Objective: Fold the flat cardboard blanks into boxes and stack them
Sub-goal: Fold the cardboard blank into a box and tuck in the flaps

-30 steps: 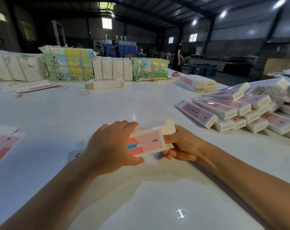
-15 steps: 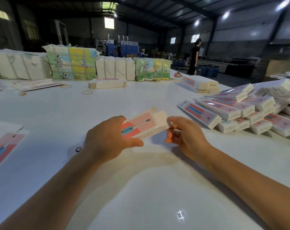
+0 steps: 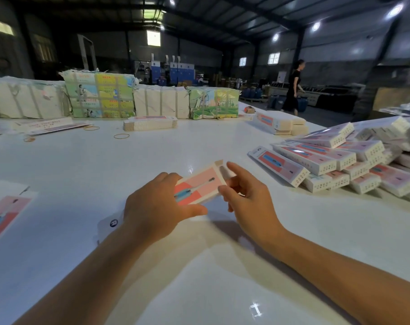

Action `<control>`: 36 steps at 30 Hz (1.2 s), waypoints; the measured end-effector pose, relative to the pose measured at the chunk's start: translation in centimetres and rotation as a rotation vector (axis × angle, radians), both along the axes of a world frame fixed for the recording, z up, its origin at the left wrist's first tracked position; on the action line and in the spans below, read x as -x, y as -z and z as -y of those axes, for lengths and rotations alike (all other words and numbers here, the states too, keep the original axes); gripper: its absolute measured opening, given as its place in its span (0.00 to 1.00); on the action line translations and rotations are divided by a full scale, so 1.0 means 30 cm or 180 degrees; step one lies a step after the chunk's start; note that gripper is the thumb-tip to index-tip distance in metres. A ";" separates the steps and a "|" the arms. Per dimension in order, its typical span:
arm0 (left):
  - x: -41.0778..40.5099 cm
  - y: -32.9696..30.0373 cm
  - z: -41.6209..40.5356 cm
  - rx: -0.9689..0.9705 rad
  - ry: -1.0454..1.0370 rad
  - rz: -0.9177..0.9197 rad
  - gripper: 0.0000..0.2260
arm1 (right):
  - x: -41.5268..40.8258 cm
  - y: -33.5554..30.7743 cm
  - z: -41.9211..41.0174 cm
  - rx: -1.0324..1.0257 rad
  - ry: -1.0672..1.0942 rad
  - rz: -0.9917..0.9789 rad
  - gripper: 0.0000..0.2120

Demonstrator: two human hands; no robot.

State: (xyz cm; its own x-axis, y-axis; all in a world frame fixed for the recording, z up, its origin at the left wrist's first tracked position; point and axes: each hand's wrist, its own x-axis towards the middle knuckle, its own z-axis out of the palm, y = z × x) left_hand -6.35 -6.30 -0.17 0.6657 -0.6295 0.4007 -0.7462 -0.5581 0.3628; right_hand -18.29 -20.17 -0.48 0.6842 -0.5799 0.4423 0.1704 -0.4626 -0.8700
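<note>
A small pink and white box (image 3: 200, 184) with a toothbrush picture hangs just above the white table (image 3: 152, 151). My left hand (image 3: 157, 207) grips its near left end, thumb underneath. My right hand (image 3: 248, 198) is at the box's right end, where a flap stands up; its fingers are loosely curled there and the index finger points up, though I cannot see whether they touch the flap. Folded boxes (image 3: 335, 160) lie piled at the right. Flat blanks (image 3: 2, 216) lie at the left edge.
Strapped bundles of printed cardboard (image 3: 100, 97) line the table's far side, with a low stack of blanks (image 3: 150, 123) and rubber bands (image 3: 121, 136) in front. Another flat piece (image 3: 109, 225) lies under my left wrist. A person (image 3: 293, 87) walks in the background.
The box has been lifted off the table and tilted up on its right. My right hand has let go of the end and moved to the raised flap.
</note>
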 end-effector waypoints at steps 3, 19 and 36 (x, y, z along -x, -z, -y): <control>0.011 0.004 0.000 -0.0122 0.0040 0.0211 0.37 | -0.004 -0.003 0.005 -0.0046 -0.0048 -0.0233 0.23; 0.055 0.001 0.029 -0.0292 -0.0105 0.0313 0.31 | -0.009 -0.006 0.011 -0.0257 -0.0029 -0.0138 0.08; 0.062 0.003 0.027 0.0132 0.0108 0.0119 0.32 | -0.011 0.002 0.004 0.1272 0.0146 -0.0246 0.08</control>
